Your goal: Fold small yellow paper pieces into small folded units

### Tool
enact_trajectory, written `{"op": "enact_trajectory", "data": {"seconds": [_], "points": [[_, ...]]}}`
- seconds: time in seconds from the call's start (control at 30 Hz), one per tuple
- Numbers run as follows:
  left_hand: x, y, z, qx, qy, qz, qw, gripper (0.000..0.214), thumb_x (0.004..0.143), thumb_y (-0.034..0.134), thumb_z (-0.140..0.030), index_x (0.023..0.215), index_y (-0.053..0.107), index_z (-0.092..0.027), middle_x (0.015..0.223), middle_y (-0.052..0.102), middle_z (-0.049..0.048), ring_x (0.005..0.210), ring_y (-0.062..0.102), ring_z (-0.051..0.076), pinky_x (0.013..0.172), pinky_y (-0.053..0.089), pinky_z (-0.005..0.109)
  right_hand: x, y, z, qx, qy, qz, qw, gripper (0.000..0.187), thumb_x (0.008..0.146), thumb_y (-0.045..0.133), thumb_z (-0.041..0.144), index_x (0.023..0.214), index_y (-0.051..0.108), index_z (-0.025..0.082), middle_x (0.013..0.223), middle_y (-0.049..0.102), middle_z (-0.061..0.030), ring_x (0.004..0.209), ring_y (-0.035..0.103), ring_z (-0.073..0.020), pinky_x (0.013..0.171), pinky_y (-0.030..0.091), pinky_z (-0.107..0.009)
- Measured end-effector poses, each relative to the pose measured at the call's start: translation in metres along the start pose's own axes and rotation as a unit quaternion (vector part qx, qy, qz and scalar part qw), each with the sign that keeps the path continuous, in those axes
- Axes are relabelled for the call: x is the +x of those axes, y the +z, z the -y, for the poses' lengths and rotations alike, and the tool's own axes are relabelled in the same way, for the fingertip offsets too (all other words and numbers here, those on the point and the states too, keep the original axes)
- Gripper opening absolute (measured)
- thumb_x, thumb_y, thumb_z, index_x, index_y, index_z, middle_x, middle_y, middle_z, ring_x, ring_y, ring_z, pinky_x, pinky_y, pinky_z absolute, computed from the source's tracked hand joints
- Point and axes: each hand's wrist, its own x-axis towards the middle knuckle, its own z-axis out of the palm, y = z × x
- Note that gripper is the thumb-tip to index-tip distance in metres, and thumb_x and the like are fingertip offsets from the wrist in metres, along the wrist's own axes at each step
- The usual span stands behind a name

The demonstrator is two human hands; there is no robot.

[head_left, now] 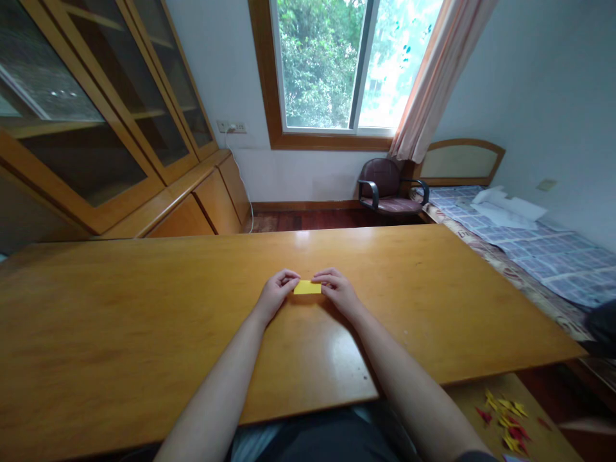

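A small yellow piece of paper [307, 288], shaped as a flat rectangle, is held level between my two hands over the middle of the wooden table [144, 321]. My left hand [278, 292] grips its left end with thumb and fingers pinched together. At the opposite end, my right hand [338, 290] pinches the paper, its fingers curled over the far edge. Whether the paper is folded in layers is too small to tell.
Several folded yellow and red paper pieces [510, 420] lie on a lower board [474, 410] at the right. Beyond the table are a brown armchair [387, 186] and a bed [539, 237]. A glass-fronted cabinet [158, 186] stands along the left wall.
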Motion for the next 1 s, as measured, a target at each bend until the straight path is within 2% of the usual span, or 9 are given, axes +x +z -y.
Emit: {"op": "enact_trajectory", "data": {"seconds": [0.13,0.23,0.33,0.47,0.63,0.8,1.0], "points": [[0.0,0.002,-0.001,0.011,0.009,0.03,0.999,0.029,0.085,0.059,-0.043,0.089,0.065,-0.015,0.081,0.066,0.0025,0.078,0.063,0.017,0.074,0.049,0.027,0.001,-0.001,0.001,-0.013,0.036,-0.024,0.999,0.013,0.082,0.063,0.028,0.082,0.073,0.019,0.084,0.065,-0.0042,0.079,0.059,-0.0173,0.07,0.045,-0.027],[0.0,0.002,-0.003,0.034,0.042,0.048,0.997,0.036,0.091,0.048,-0.046,0.088,0.066,-0.015,0.083,0.066,0.0044,0.076,0.063,0.017,0.073,0.05,0.027,0.0,-0.002,0.001,-0.004,0.092,-0.04,0.995,0.021,0.08,0.067,0.037,0.073,0.068,0.017,0.068,0.06,-0.0007,0.063,0.054,-0.0153,0.06,0.042,-0.026],[-0.001,0.002,-0.006,0.074,0.065,0.071,0.993,0.033,0.089,0.053,-0.045,0.088,0.067,-0.015,0.085,0.066,0.0046,0.077,0.062,0.016,0.074,0.049,0.027,-0.001,-0.003,0.001,0.038,0.144,-0.014,0.989,0.026,0.079,0.068,0.042,0.074,0.067,0.016,0.061,0.058,0.0011,0.055,0.051,-0.0135,0.053,0.039,-0.024],[-0.004,0.004,-0.005,0.106,0.037,0.076,0.991,0.027,0.083,0.063,-0.041,0.087,0.067,-0.015,0.077,0.064,0.0022,0.075,0.061,0.016,0.071,0.049,0.025,-0.002,-0.001,0.001,0.083,0.157,0.014,0.984,0.027,0.077,0.069,0.041,0.085,0.068,0.016,0.066,0.059,0.0013,0.055,0.051,-0.0114,0.051,0.037,-0.022],[-0.005,0.006,-0.001,0.052,0.006,0.049,0.997,0.034,0.079,0.067,-0.039,0.104,0.065,-0.017,0.069,0.052,-0.004,0.065,0.056,0.013,0.069,0.053,0.027,-0.002,0.0,-0.006,0.132,0.153,0.026,0.979,0.045,0.076,0.072,0.037,0.116,0.062,0.019,0.074,0.058,0.0028,0.057,0.052,-0.0102,0.051,0.039,-0.021],[-0.006,0.005,-0.002,0.041,-0.004,0.064,0.997,0.036,0.08,0.066,-0.037,0.11,0.065,-0.018,0.072,0.054,-0.0029,0.068,0.058,0.013,0.07,0.053,0.027,-0.003,0.0,-0.008,0.144,0.147,0.03,0.978,0.047,0.077,0.071,0.035,0.12,0.06,0.021,0.073,0.055,0.004,0.057,0.052,-0.0098,0.051,0.04,-0.02],[-0.007,0.005,-0.005,0.062,-0.004,0.071,0.996,0.036,0.08,0.065,-0.036,0.111,0.066,-0.018,0.073,0.057,-0.0015,0.068,0.057,0.014,0.066,0.05,0.024,-0.003,0.0,-0.006,0.143,0.153,0.038,0.977,0.041,0.079,0.069,0.035,0.116,0.06,0.02,0.076,0.059,0.0022,0.06,0.055,-0.0107,0.052,0.042,-0.021]]}}
